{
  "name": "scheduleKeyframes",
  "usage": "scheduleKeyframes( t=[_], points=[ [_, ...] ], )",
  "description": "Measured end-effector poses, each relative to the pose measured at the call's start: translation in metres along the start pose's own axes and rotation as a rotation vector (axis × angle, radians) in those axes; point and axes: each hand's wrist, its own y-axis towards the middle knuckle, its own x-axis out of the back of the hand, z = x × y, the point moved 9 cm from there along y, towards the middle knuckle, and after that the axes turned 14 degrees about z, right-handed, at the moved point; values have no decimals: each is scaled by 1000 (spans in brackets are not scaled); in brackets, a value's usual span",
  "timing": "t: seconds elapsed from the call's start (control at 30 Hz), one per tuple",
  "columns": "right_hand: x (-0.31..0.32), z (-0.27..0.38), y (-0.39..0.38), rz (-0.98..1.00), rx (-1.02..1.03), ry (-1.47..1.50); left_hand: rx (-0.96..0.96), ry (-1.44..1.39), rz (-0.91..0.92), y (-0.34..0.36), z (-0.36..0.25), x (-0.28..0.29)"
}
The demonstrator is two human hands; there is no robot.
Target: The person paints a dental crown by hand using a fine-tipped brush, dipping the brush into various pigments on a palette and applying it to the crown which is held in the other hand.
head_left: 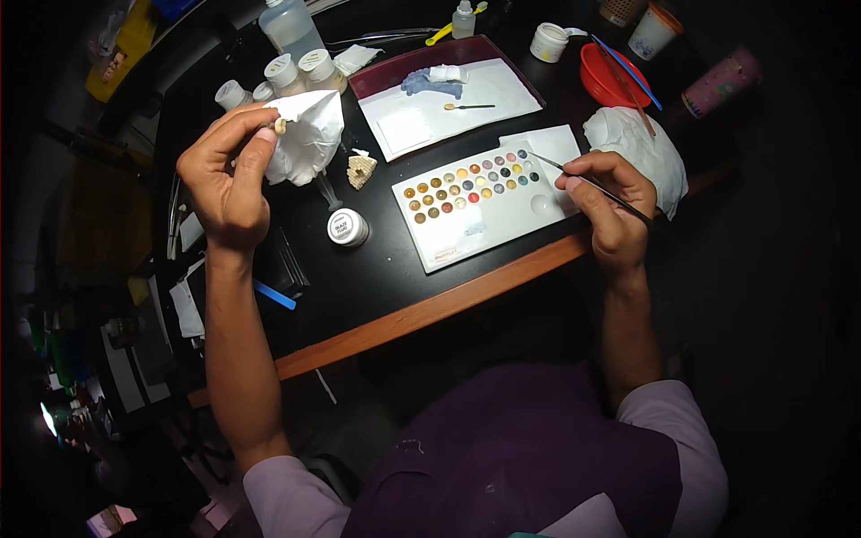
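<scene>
My left hand [229,175] is raised over the left part of the table, thumb and fingers pinching a small cream piece that looks like a dental crown [281,126]. Just behind it is a crumpled white tissue [309,148]; whether the hand also grips it, I cannot tell. My right hand [614,206] holds a thin dark paintbrush [619,196] like a pen. Its fine tip points at the upper right wells of a white palette [475,238] with rows of coloured paints. Between hand and palette stand a cream honeycomb block [360,170] and a small white-lidded jar [347,228].
Behind the palette lies a dark red tray [507,63] with white paper and a blue cloth. A red bowl [596,85] and crumpled white tissue [637,148] are at the right. Several jars [285,73] and a clear bottle [291,31] stand at the back left. Wooden edging [448,303] runs along the front.
</scene>
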Motion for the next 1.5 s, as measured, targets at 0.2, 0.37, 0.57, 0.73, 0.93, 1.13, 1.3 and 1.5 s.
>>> scheduleKeyframes(
  t=[0.2,0.37,0.57,0.73,0.93,1.13,1.3,1.5],
  points=[
    [-9,-4,8,29,-92,17,-18,57,1,0,0,-2],
    [-12,-4,11,32,-79,-1,-42,68,4,2,-7,-5],
    [-19,-6,16,57,-89,-43,-58,82,35,4,-13,-8],
    [-25,-10,28,43,-71,-133,-67,89,30,4,-13,-9],
    [-25,-13,30,8,-113,-114,-72,94,38,3,-14,-10],
    [-9,-6,21,-50,-36,-10,-78,74,28,2,-10,-8],
    [9,-2,-2,-69,47,-9,-54,106,59,4,-15,-12],
    [-1,8,-4,-12,118,-33,-85,76,45,3,-17,-12]
  ],
)
